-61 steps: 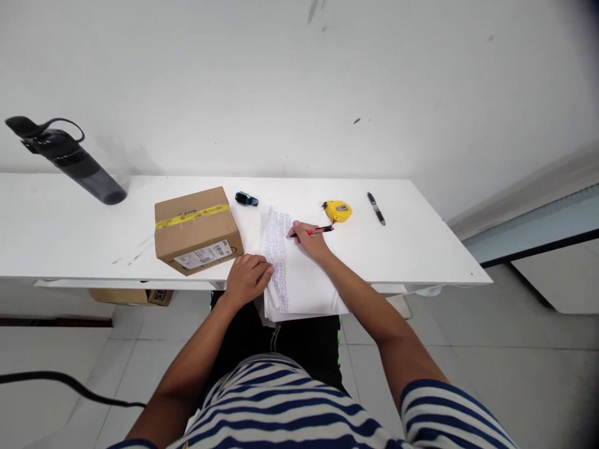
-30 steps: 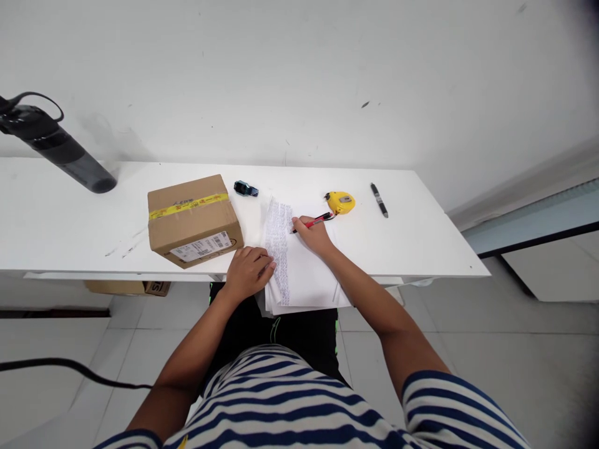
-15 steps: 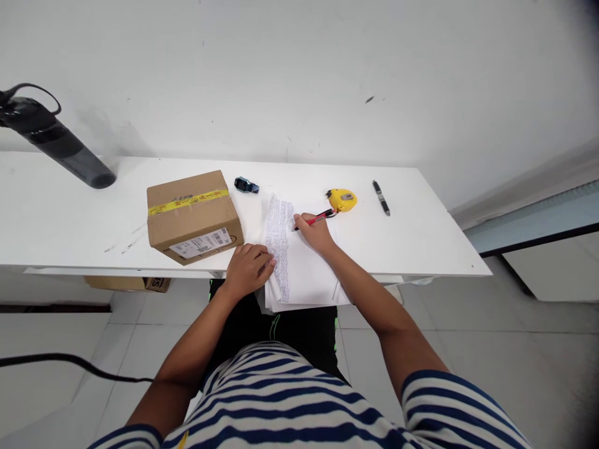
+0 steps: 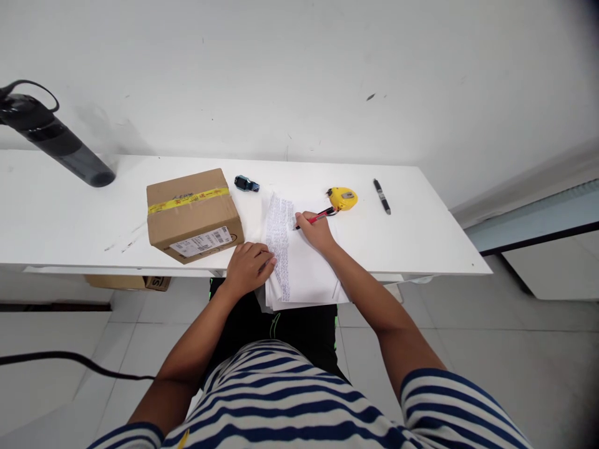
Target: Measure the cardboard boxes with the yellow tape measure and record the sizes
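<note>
My right hand pinches a red and black pen, its tip down on a stack of white paper. Dense rows of handwriting cover the left part of the top sheet; the right part is blank. My left hand rests at the paper's left edge, fingers loosely bent and lying on it, with no tool visible in them. Just beyond that hand stands a cardboard box with yellow tape and a white label. A yellow tape measure lies close past the pen's back end.
On the white table are a small dark device behind the paper, a dark pen at right, and a tall dark bottle at far left. The paper overhangs the table's front edge. Another carton sits below.
The pen tip has shifted very slightly to the right on the sheet with my right hand. My left hand stays on the paper's edge; the view has tilted a touch.
</note>
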Available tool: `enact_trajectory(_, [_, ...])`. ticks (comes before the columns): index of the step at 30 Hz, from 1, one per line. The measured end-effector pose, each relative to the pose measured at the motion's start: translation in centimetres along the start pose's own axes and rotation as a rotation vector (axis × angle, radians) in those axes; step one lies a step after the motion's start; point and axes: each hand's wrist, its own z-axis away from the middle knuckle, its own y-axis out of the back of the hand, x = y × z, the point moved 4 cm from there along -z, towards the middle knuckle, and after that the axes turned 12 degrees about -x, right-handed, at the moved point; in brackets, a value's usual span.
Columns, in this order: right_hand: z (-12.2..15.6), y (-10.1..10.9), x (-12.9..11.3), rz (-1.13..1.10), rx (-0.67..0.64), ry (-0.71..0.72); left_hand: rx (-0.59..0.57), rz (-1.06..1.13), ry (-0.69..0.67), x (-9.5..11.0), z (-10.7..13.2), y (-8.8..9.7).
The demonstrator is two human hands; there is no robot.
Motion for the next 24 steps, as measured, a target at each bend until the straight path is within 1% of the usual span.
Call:
enact_trajectory(2, [-0.01,-0.05,0.01,0.002,-0.006,-0.008,-0.005,0.003,0.007,0.0,-0.01,-0.02])
enact_trajectory(5, [0.04,0.08,-0.01,0.008,0.033,-0.032,-0.008,0.006,0.011,-0.01,0.0,-0.07])
enact_trajectory(8, [0.09,0.12,-0.12,0.017,0.036,-0.032,-0.003,-0.004,0.005,0.0,0.05,-0.15])
enact_trajectory(12, [0.17,0.25,-0.11,0.022,0.07,-0.036,0.012,-0.015,-0.001,0.0,0.08,-0.25])
enact_trajectory(15, [0.1,0.12,-0.1,0.033,0.032,-0.025,0.017,-0.023,-0.007,0.01,0.05,-0.3])
enact_trajectory(18, [0.09,0.25,-0.06,0.038,0.032,-0.029,0.017,-0.032,-0.002,-0.02,0.08,-0.3])
enact_trajectory(22, [0.13,0.17,-0.04,0.041,-0.003,-0.023,0.027,-0.021,-0.004,-0.06,0.18,-0.23])
enact_trajectory(24, [0.13,0.17,-0.15,0.112,0.053,0.011,0.029,-0.008,0.001,-0.15,0.12,-0.27])
